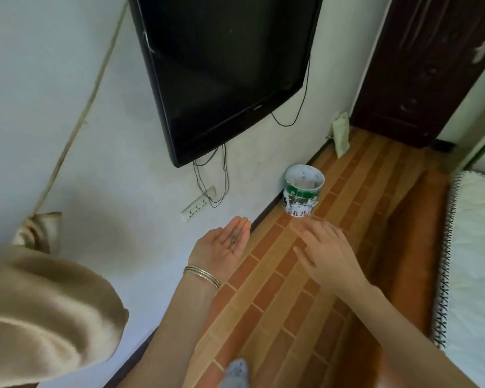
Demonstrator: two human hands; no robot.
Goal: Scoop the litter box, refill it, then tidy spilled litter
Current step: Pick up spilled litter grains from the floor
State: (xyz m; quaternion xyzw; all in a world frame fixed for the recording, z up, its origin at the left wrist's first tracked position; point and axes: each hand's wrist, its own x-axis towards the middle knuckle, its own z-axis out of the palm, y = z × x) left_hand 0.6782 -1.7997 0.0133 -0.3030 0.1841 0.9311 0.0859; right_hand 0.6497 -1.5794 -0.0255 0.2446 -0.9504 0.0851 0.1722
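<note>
From the head view, the left hand (224, 245) lies palm up near the foot of the wall, fingers straight and together. Its grip is fully open, and a small pinch of dark litter (235, 238) sits on the palm and fingers. Thin bangles (202, 275) ring that wrist. The right hand (328, 250) is palm down over the brick-pattern floor (263, 289), fingers spread and blurred. Its grip is open too and holds nothing; whether it touches the floor cannot be told. Just beyond its fingertips an open white-and-green tub (303, 191) stands on the floor against the wall. A dark TV (221, 74) hangs above, with cables dropping to a power strip (198, 204) fixed on the wall. A bed (476, 247) fills the right edge, and a beige cloth (39, 309) the lower left.
</note>
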